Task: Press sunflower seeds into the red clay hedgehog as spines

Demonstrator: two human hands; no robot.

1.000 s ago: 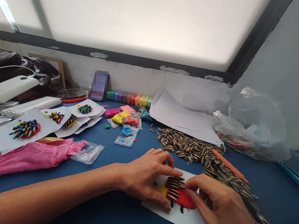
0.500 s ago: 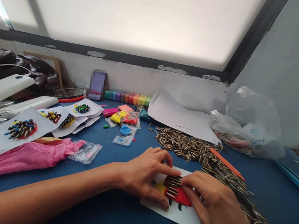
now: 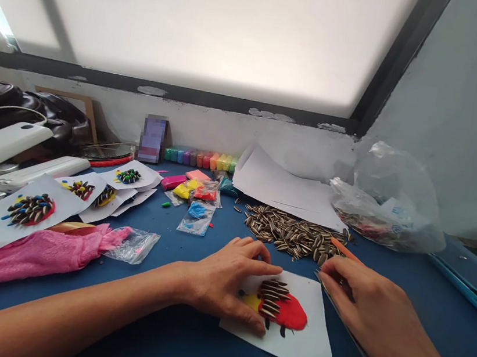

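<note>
My left hand (image 3: 231,283) rests on a white paper card (image 3: 314,352), thumb and index finger spread around the left end of a clay figure. The figure has a red clay body (image 3: 294,314) and a yellow clay part (image 3: 252,301) beside my thumb. Rows of striped sunflower seeds (image 3: 271,300) stand in the red clay's left side; dark leg-like pieces (image 3: 282,331) lie along its lower edge. To the right of the card, my right hand (image 3: 363,297) is at the sunflower seed pile (image 3: 293,232), fingertips pinched together. Whatever is between them is too small to make out.
An orange stick-like tool (image 3: 345,250) lies on the seeds. Behind are white paper sheets (image 3: 285,187) and a plastic bag (image 3: 392,210). Clay packets (image 3: 197,190) lie mid-table. On the left are seed-covered figures on cards (image 3: 32,210), a pink cloth (image 3: 35,257) and a phone (image 3: 152,141).
My right hand has moved from the red clay body rightward, off the card, to the seed pile, uncovering the clay's right part. My left hand has stayed on the card.
</note>
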